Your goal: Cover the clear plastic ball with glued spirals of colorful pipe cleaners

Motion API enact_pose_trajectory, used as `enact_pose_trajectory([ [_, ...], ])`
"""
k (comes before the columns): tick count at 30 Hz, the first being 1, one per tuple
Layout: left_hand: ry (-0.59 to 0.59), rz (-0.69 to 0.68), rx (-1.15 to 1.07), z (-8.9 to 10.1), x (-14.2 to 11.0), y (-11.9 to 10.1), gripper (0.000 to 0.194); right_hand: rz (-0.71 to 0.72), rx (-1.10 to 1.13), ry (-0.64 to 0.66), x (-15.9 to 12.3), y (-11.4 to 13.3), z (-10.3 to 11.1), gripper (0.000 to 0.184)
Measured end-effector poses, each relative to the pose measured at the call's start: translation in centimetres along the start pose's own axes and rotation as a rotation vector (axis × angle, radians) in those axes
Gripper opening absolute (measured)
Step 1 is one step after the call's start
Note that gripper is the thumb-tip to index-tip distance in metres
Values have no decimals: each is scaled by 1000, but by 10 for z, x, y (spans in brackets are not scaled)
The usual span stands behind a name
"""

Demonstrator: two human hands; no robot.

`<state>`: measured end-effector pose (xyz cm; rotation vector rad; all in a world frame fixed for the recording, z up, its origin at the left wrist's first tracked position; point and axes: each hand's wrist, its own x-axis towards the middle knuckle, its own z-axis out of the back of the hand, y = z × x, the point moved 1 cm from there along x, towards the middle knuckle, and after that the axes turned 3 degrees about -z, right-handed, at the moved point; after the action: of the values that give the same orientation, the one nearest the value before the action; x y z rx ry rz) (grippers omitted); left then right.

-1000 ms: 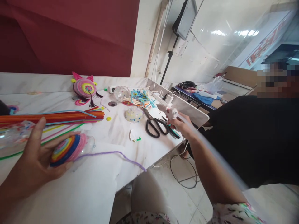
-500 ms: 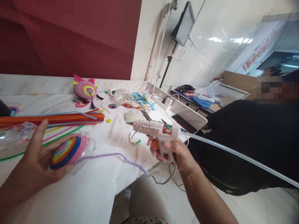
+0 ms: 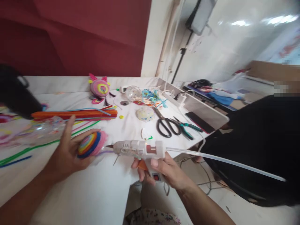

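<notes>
My left hand (image 3: 67,153) grips a clear plastic ball (image 3: 92,145) whose side is covered in rainbow rings of fuzzy pipe cleaner, pink outermost. A purple pipe cleaner (image 3: 105,152) trails from it to the right, partly hidden. In my right hand (image 3: 161,170) is a white hot glue gun (image 3: 131,147) with an orange trigger and a long clear glue stick out of its back. The gun's nozzle points left, close to the ball's right side; whether it touches I cannot tell.
Orange pipe cleaners (image 3: 75,115) lie in a bundle behind my left hand. Farther back sits a pink decorated ball (image 3: 100,87). Scissors (image 3: 165,123), pliers (image 3: 187,126) and a phone (image 3: 199,122) lie to the right. A person in black (image 3: 257,150) is at the right.
The glue gun has come left and down, its nozzle now close to the ball. The view has shifted, and the scissors and pliers show fully.
</notes>
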<state>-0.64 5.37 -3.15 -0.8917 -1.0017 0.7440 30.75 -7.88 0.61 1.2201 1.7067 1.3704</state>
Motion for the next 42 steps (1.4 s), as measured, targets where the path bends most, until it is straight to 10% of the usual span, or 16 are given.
enact_pose_trajectory([
  [42, 10, 108, -154, -19, 4, -37, 154, -77, -567, -86, -8, 13, -18, 63],
])
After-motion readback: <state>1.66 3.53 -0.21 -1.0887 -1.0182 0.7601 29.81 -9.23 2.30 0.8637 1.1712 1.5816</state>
